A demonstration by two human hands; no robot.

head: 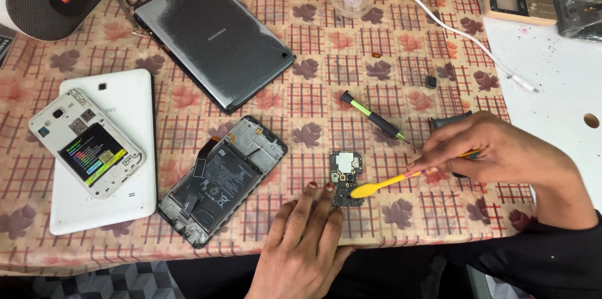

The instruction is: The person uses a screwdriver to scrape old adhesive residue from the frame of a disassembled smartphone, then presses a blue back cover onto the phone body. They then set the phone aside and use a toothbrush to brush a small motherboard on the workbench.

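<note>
One view only, camera on my head. Looking steeply down at surface (376,42) right in front of me, facing away from my body. Close range: my left hand (301,245) enters from bottom edge, my right hand (495,148) from lower right. Near edge of surface cuts across bottom of frame, far side runs off top. Slight tilt, surface edge slanting.

Small circuit board (344,178) (flat on cloth) touched by yellow brush (384,183).
</note>
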